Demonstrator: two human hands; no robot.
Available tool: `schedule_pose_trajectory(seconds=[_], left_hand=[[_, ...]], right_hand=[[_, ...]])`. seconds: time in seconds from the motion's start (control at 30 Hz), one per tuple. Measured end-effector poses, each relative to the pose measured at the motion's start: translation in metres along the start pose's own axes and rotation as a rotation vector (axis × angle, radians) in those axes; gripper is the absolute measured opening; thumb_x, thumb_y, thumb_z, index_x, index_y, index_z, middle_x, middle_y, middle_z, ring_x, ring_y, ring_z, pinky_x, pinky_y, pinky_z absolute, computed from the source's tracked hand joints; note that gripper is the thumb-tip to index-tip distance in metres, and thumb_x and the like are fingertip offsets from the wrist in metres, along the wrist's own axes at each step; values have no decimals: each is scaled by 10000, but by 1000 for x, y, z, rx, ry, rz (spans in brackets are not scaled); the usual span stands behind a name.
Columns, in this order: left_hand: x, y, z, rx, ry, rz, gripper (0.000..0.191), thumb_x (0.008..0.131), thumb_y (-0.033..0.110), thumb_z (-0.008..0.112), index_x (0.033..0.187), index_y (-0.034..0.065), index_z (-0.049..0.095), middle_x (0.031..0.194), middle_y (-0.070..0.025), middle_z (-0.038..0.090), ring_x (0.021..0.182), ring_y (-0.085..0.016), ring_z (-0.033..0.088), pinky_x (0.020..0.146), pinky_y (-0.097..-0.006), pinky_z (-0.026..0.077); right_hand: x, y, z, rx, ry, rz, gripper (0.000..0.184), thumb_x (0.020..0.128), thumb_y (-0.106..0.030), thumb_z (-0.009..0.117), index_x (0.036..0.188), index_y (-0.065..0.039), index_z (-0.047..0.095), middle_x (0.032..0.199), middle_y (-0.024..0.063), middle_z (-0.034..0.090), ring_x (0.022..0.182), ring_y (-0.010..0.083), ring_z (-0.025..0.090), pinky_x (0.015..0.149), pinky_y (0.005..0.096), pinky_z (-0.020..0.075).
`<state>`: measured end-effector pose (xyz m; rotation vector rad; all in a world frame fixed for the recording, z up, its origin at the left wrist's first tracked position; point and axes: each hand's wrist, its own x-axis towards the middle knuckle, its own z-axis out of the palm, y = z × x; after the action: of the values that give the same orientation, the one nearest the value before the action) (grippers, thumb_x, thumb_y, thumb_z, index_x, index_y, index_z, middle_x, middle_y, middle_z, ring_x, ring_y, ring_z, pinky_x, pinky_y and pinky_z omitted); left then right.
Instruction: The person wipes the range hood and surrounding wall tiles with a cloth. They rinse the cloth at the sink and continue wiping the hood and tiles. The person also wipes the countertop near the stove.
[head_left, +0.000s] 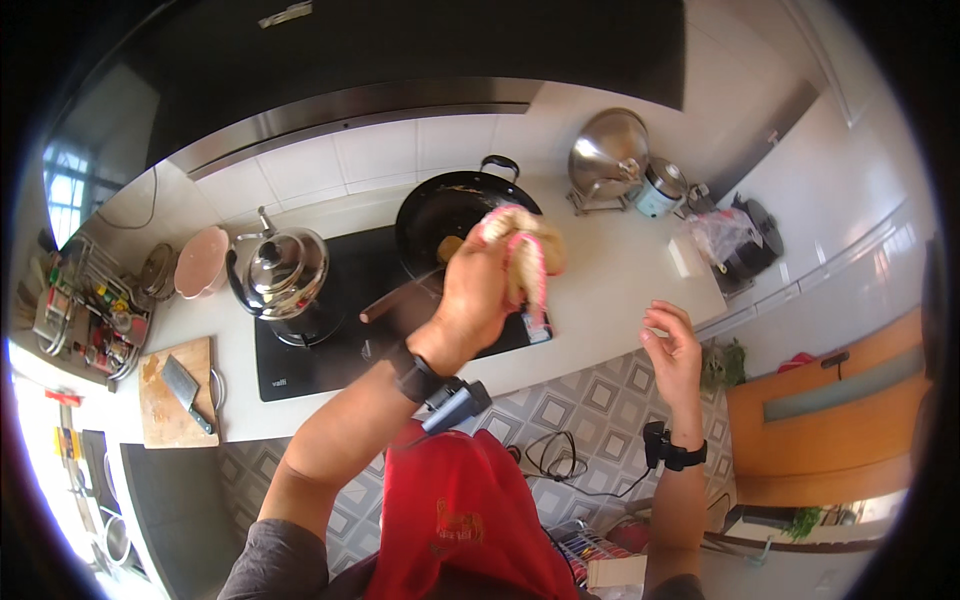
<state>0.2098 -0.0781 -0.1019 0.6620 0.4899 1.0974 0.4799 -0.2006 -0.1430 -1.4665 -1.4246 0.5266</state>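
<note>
My left hand (480, 281) grips a pale yellow cloth with pink edging (527, 259), bunched and hanging down. It is over the right side of a black wok (427, 217) on the cooktop (352, 262). Something yellowish lies low inside the wok, and dark residue clings to its inner wall. The wok's brown handle (397, 304) points towards the lower left, below my wrist. My right hand (673, 346) hangs over the floor just off the counter's front edge, its fingers loosely curled with nothing in them. Both wrists wear dark bands.
A steel kettle (283, 274) stands on the left burner. Farther left are a pink bowl (201, 262) and a cutting board (154, 420) with a cleaver (180, 381). A steel lid (609, 150) leans in a rack at the back right. A cable (570, 469) lies on the floor.
</note>
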Motion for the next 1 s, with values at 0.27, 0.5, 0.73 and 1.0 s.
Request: schedule_pose_trajectory(seconds=[0.27,0.5,0.73,1.0], left_hand=[[59,-33,9,185,-5,266,246,1044,144,376,1134,32,575,928,-165,685,773,-282,689,648,-383,586],[124,3,-21,172,111,344,185,913,68,485,1073,12,557,891,-172,646,777,-309,660,622,-372,559],[214,41,-72,559,374,728,258,814,-63,599,1051,37,576,852,-50,628,630,-160,596,493,-295,437],[316,70,-195,834,1090,994,196,882,5,662,1027,131,618,867,-43,625,696,-155,603,545,-290,491]], right_hand=[[1,95,-58,149,23,31,168,921,-5,669,1087,21,671,1210,94,617,992,151,648,763,257,570],[116,110,-48,127,-191,-106,198,912,-52,694,1094,23,672,1167,106,623,992,188,662,800,297,588],[214,83,-27,169,-266,-294,191,912,-68,703,1079,23,680,1161,100,629,946,170,661,734,281,555],[268,154,-92,168,-377,-117,184,913,-80,701,1059,32,688,1082,86,672,927,166,667,733,280,548]])
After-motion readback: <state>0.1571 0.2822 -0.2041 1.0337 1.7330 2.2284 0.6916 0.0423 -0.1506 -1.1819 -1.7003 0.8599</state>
